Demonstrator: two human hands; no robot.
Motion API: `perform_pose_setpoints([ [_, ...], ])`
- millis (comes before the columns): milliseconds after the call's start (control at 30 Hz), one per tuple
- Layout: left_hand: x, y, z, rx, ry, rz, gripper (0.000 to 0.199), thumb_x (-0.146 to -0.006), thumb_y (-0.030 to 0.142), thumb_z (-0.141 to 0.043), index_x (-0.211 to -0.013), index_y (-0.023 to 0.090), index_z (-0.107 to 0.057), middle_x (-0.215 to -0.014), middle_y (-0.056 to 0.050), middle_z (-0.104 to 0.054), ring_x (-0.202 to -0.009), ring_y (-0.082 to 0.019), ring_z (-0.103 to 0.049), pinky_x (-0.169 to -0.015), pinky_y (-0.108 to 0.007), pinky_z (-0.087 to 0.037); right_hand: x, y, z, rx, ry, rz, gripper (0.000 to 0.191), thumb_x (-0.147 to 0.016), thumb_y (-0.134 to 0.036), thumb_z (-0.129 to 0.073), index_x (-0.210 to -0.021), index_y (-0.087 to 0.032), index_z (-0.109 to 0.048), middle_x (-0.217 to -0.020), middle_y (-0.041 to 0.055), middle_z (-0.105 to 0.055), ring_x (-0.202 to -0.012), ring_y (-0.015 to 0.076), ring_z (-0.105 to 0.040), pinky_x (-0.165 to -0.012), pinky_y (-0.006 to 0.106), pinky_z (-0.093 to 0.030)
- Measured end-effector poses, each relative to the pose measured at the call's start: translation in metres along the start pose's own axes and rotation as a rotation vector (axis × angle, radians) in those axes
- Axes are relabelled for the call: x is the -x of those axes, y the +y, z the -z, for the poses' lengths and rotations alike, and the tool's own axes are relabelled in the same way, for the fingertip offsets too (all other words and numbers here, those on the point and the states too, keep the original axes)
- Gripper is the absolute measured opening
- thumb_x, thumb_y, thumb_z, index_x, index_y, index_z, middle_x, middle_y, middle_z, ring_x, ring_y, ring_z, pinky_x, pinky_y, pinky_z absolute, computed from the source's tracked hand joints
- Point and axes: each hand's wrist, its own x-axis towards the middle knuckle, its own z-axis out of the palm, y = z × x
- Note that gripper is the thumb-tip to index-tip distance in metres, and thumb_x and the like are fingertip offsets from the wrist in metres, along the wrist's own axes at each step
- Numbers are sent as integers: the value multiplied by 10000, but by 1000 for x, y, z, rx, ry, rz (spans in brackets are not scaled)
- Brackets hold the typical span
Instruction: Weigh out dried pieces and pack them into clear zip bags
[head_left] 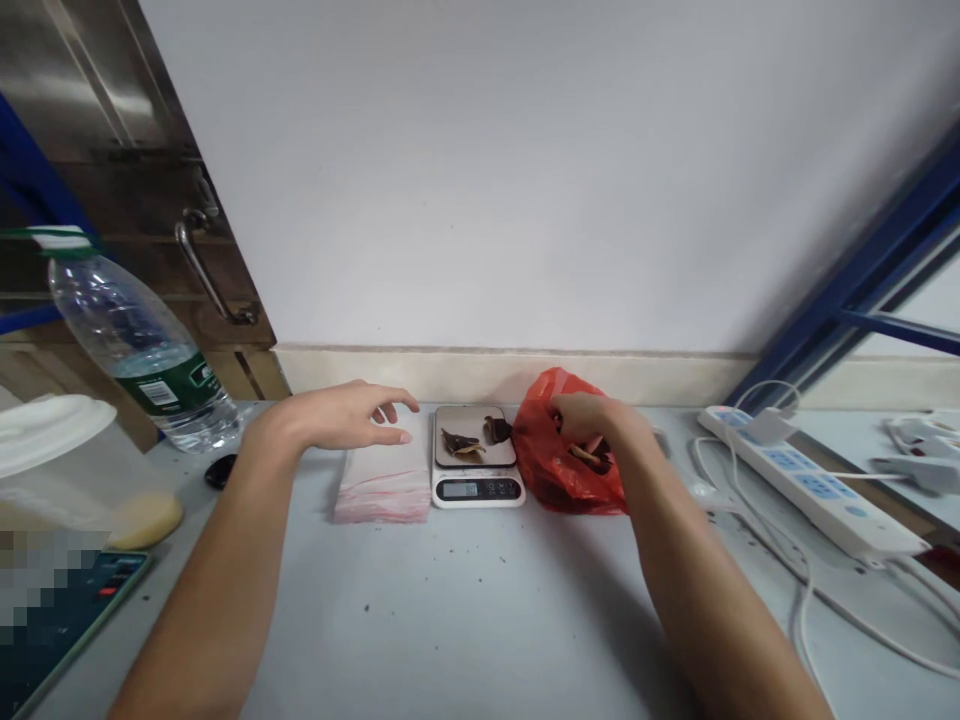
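My left hand [349,415] hovers with its fingers apart over a stack of clear zip bags [386,490] with pink edges. Right of the stack stands a small white digital scale [480,490] with a lit display. Two dark brown, curled dried pieces [463,444] lie apart on its pan. Beside the scale is a crumpled red plastic bag [555,485], its mouth open, with more dried pieces [592,455] inside. My right hand [585,415] reaches into this bag, and its fingertips are hidden there, so I cannot see what they touch.
At left stand a water bottle [150,350], a lidded plastic tub [67,470] and a phone [67,630]. A white power strip [810,485] with plugs and trailing cables [795,590] lies at right. A wall [480,200] rises behind. Dark crumbs dot the table [450,640].
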Motion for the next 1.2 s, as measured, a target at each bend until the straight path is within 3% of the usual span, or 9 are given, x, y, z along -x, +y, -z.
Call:
perform_pose_setpoints([
  [133,-1,0,0,-8,-7,0,620,-868,502,-517,-1435,252,-508,-1395,-97,-635,-1191,-265,-631,-974,-341,-456,0,0,2,-2,-77,-59,289,-712,-33,-642,-938,-188,-735,-663,20,-683,-596,191,-678,-524,262,-516],
  [267,-2,-1,0,-29,3,-18,624,-872,510,-518,-1442,253,-506,-1382,-95,-645,-1171,-261,-643,-974,-333,-454,-3,6,7,22,-53,-17,256,-713,-29,-645,-899,-173,-745,-704,23,-704,-674,174,-682,-548,222,-484],
  [567,0,0,0,-11,9,-30,645,-870,490,-519,-1468,251,-483,-1336,-96,-680,-1169,-265,-645,-960,-321,-448,14,20,27,-92,277,141,214,-701,-109,-670,-875,-202,-753,-825,31,-761,-710,171,-691,-574,221,-489],
  [800,2,1,1,-3,18,-40,642,-873,493,-506,-1471,260,-488,-1363,-90,-662,-1167,-252,-645,-972,-310,-442,17,25,27,-200,215,221,193,-726,-101,-665,-879,-204,-721,-829,12,-779,-736,163,-708,-583,212,-513],
  [967,1,4,-1,-5,4,-35,645,-872,482,-516,-1476,259,-487,-1363,-100,-661,-1154,-260,-651,-972,-322,-445,22,25,29,-313,217,260,269,-755,-65,-655,-988,-184,-721,-875,33,-780,-791,166,-721,-666,232,-553],
  [1200,-3,3,-4,-12,0,-81,635,-870,458,-526,-1480,285,-481,-1329,-95,-683,-1136,-255,-660,-940,-319,-464,25,28,32,-348,264,261,250,-771,-87,-687,-996,-190,-725,-887,49,-771,-823,182,-724,-734,276,-577],
])
